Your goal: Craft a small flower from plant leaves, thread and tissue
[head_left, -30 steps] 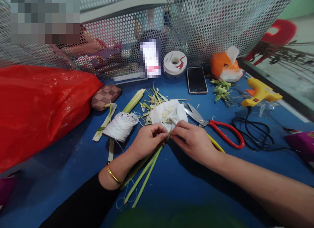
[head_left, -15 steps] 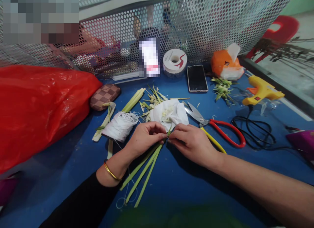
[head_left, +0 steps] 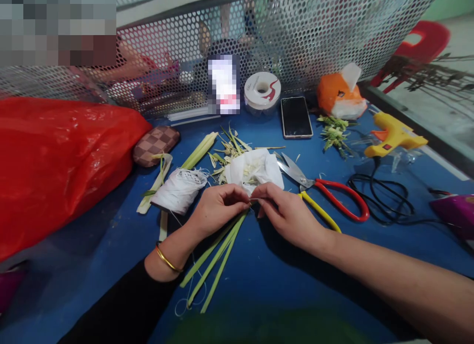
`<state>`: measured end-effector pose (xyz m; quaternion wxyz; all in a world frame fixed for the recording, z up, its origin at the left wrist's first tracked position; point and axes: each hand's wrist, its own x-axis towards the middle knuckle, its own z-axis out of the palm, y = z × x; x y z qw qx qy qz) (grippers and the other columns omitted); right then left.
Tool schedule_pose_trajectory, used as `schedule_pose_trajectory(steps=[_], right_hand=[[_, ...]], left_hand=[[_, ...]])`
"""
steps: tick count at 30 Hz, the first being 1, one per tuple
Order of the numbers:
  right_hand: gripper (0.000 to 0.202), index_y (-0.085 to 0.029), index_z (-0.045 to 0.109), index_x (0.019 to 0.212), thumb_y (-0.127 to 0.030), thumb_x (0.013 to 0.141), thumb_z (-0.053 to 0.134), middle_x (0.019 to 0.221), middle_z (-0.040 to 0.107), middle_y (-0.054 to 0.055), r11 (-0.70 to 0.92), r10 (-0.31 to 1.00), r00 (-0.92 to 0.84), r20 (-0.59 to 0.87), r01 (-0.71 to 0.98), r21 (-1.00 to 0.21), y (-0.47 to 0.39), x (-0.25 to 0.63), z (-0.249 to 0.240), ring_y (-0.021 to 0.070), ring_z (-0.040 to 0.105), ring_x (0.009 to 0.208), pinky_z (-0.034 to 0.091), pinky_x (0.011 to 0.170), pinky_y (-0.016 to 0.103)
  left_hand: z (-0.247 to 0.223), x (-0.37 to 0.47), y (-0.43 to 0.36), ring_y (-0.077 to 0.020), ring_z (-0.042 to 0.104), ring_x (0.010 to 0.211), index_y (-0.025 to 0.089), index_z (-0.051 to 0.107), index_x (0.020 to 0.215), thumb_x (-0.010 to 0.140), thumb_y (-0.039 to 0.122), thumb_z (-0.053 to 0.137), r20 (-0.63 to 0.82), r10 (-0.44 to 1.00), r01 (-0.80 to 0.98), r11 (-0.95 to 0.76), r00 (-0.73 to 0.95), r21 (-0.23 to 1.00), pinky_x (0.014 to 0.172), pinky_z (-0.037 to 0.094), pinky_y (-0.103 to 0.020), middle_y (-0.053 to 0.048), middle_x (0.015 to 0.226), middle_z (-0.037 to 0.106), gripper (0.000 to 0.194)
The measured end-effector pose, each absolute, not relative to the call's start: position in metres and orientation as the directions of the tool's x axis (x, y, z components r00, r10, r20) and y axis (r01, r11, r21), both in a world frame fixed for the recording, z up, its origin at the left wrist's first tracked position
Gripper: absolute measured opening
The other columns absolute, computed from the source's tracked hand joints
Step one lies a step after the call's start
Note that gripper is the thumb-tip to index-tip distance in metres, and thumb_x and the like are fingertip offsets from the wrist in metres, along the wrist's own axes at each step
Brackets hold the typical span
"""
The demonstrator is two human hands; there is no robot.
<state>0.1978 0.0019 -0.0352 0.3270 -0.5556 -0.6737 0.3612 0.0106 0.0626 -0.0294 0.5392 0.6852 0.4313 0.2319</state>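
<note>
My left hand pinches the upper ends of several green stalks, which fan out toward me over the blue table. Close beside it, my right hand is closed on a thin white thread at the tips of the stalks. Left of my left hand lies a wound bundle of white thread, with a loose strand trailing down. Beyond my fingers rests a crumpled white tissue with pale plant scraps on it.
Red-handled scissors and a yellow handle lie to the right, near a yellow glue gun with black cord. Farther back are a phone, ribbon spool and orange tissue pack. A red bag fills the left.
My right hand has lifted its fingertips slightly from the stalk tips, and the thread between the hands now shows. The left hand keeps its hold. The view has shifted slightly.
</note>
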Motion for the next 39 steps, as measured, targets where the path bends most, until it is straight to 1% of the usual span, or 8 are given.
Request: schedule_pose_trajectory(steps=[4, 8, 11, 14, 22, 27, 32, 39], right_hand=[[0.017, -0.021, 0.055, 0.102, -0.015, 0.089, 0.046, 0.077, 0.07, 0.002, 0.136, 0.984, -0.172, 0.044, 0.572, -0.809, 0.0037, 0.1957, -0.0374, 0.018, 0.068, 0.068, 0.048, 0.065, 0.028], [0.018, -0.02, 0.056, 0.103, -0.015, 0.088, 0.047, 0.079, 0.072, 0.004, 0.132, 0.985, -0.167, 0.039, 0.59, -0.796, 0.0056, 0.1948, -0.0399, 0.0188, 0.069, 0.069, 0.048, 0.066, 0.029], [0.017, -0.019, 0.057, 0.102, -0.014, 0.088, 0.048, 0.082, 0.073, 0.005, 0.113, 0.986, -0.164, 0.019, 0.586, -0.802, 0.0072, 0.1946, -0.0422, 0.0186, 0.069, 0.069, 0.049, 0.065, 0.029], [0.017, -0.019, 0.058, 0.102, -0.014, 0.089, 0.05, 0.087, 0.075, 0.006, 0.103, 0.986, -0.166, 0.008, 0.573, -0.813, 0.0081, 0.1946, -0.043, 0.0177, 0.07, 0.067, 0.05, 0.065, 0.028], [0.032, -0.021, 0.058, 0.114, -0.01, 0.085, 0.054, 0.103, 0.076, 0.005, 0.072, 0.99, -0.143, -0.008, 0.546, -0.834, 0.0087, 0.1945, -0.0385, 0.0163, 0.072, 0.069, 0.054, 0.07, 0.029], [0.032, -0.021, 0.059, 0.113, -0.008, 0.084, 0.053, 0.103, 0.076, 0.005, 0.069, 0.987, -0.161, -0.014, 0.501, -0.863, 0.0113, 0.1952, -0.0411, 0.0158, 0.072, 0.069, 0.055, 0.07, 0.03], [0.023, -0.02, 0.061, 0.106, -0.012, 0.085, 0.055, 0.093, 0.076, 0.005, 0.07, 0.993, -0.118, 0.019, 0.451, -0.89, 0.012, 0.1958, -0.0442, 0.0173, 0.072, 0.073, 0.056, 0.072, 0.031], [0.026, -0.02, 0.061, 0.11, -0.013, 0.086, 0.055, 0.094, 0.076, 0.005, 0.052, 0.997, -0.077, 0.023, 0.404, -0.913, 0.0096, 0.1963, -0.0435, 0.0177, 0.072, 0.078, 0.055, 0.075, 0.032]], left_hand=[[-0.0285, 0.0085, 0.061, -0.0126, 0.067, 0.066, 0.018, 0.071, 0.081, 0.078, 0.011, 0.066, 0.069, 0.806, 0.426, -0.381, 0.587, 0.821, 0.064, 0.05, -0.023, 0.0, 0.075, 0.074, 0.009], [-0.0288, 0.0084, 0.0585, -0.0147, 0.069, 0.072, 0.017, 0.069, 0.087, 0.084, 0.011, 0.062, 0.336, 0.65, 0.42, -0.724, 0.682, 0.547, 0.067, 0.051, -0.024, -0.002, 0.081, 0.075, 0.01], [-0.0321, 0.01, 0.0563, -0.0171, 0.07, 0.076, 0.015, 0.067, 0.09, 0.09, 0.014, 0.057, 0.455, 0.554, 0.433, -0.831, 0.697, 0.348, 0.069, 0.052, -0.027, -0.005, 0.085, 0.076, 0.01], [-0.0354, 0.0117, 0.0549, -0.0175, 0.07, 0.077, 0.015, 0.066, 0.091, 0.091, 0.013, 0.055, 0.513, 0.511, 0.45, -0.858, 0.69, 0.25, 0.069, 0.052, -0.027, -0.006, 0.086, 0.076, 0.011], [-0.0368, 0.0131, 0.0554, -0.0146, 0.071, 0.078, 0.019, 0.066, 0.088, 0.089, 0.014, 0.06, 0.516, 0.569, 0.399, -0.82, 0.64, 0.41, 0.074, 0.054, -0.025, -0.004, 0.087, 0.076, 0.008], [-0.0376, 0.0139, 0.0558, -0.0145, 0.071, 0.079, 0.019, 0.066, 0.089, 0.09, 0.014, 0.058, 0.551, 0.531, 0.358, -0.845, 0.644, 0.397, 0.074, 0.055, -0.026, -0.005, 0.087, 0.076, 0.009], [-0.0375, 0.013, 0.0548, -0.0151, 0.071, 0.082, 0.02, 0.067, 0.093, 0.091, 0.015, 0.059, 0.511, 0.586, 0.353, -0.801, 0.629, 0.484, 0.076, 0.055, -0.027, -0.005, 0.089, 0.076, 0.01], [-0.0335, 0.0142, 0.0538, -0.0153, 0.071, 0.079, 0.02, 0.068, 0.09, 0.088, 0.015, 0.062, 0.491, 0.639, 0.362, -0.756, 0.593, 0.546, 0.075, 0.055, -0.027, -0.004, 0.086, 0.076, 0.008]])
